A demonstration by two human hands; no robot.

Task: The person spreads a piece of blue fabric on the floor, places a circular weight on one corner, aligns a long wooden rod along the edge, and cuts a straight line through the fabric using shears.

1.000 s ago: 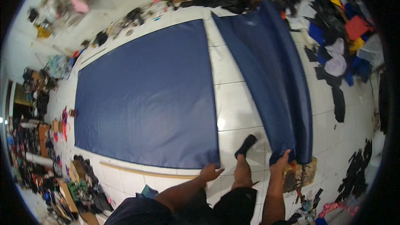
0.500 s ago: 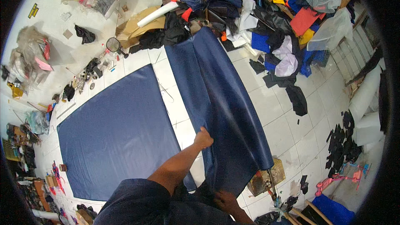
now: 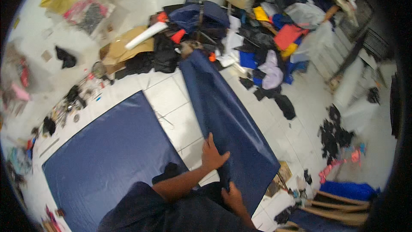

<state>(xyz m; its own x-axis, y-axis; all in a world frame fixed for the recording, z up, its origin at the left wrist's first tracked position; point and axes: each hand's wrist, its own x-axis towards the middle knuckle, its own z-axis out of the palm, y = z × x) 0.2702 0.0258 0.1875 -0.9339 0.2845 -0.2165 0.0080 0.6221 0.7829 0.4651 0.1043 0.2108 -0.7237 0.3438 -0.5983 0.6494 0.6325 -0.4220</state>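
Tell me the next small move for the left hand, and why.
Probably close the left hand on the long left edge of the narrower blue sheet: the hand looks spread at that edge rather than clenched, while the right hand is at the same sheet, nearer the body. A closed hold would likely control the sheet better.

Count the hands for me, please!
2: the left hand at the left edge of the narrower navy sheet, the right hand lower along it. No others show.
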